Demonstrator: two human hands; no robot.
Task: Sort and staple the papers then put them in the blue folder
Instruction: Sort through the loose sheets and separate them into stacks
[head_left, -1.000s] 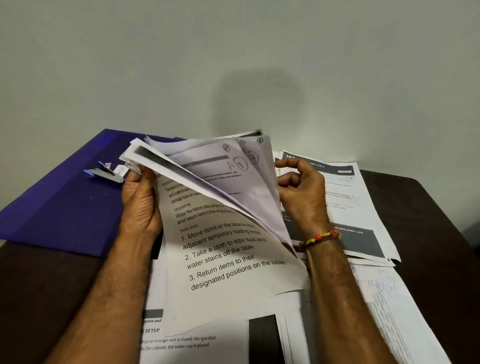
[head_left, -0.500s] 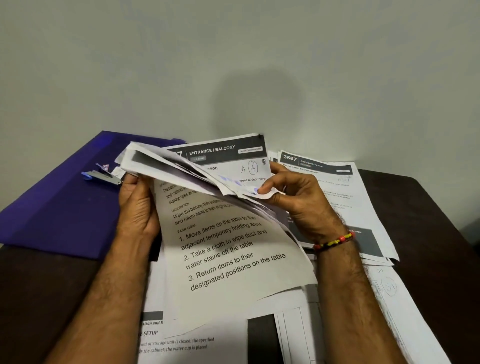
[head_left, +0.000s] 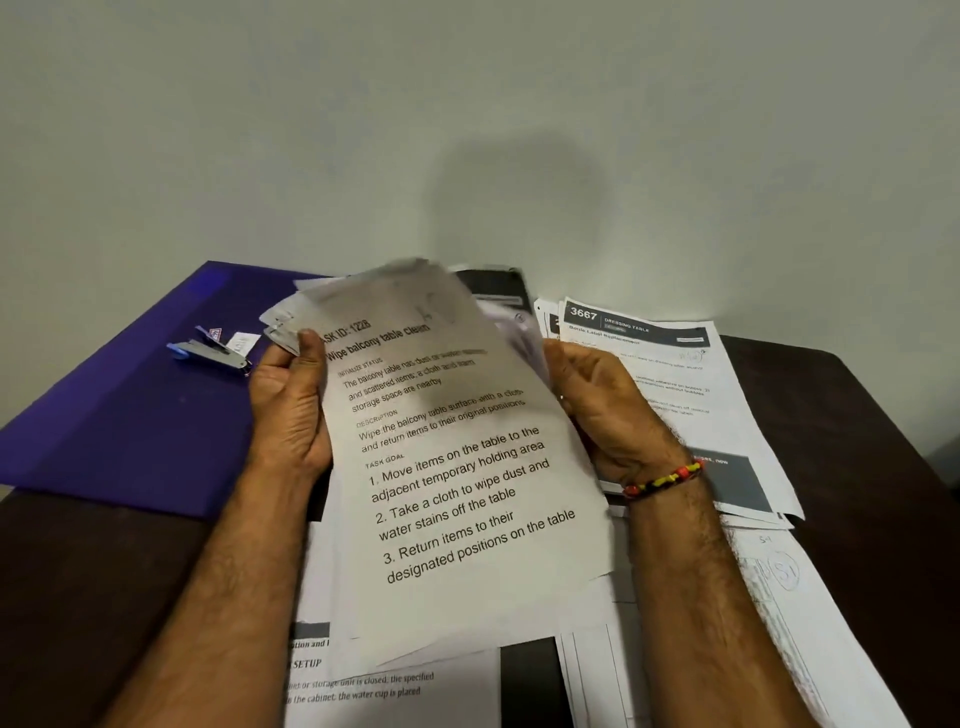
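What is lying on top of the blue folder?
A stapler and a small white slip lie on the blue folder. Its right part is hidden behind the left hand and the held papers.

wall (head_left: 467, 104): plain grey-white, soft shadow | table (head_left: 872, 441): dark brown, against the wall

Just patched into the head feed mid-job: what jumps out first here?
A sheaf of printed pages fills the centre, its top sheet headed "Wipe balcony table clean", gripped at the left edge by the left hand and at the right edge by the right hand. Behind on the left, the blue folder lies flat with a stapler on it. More loose papers are spread over the dark table to the right.
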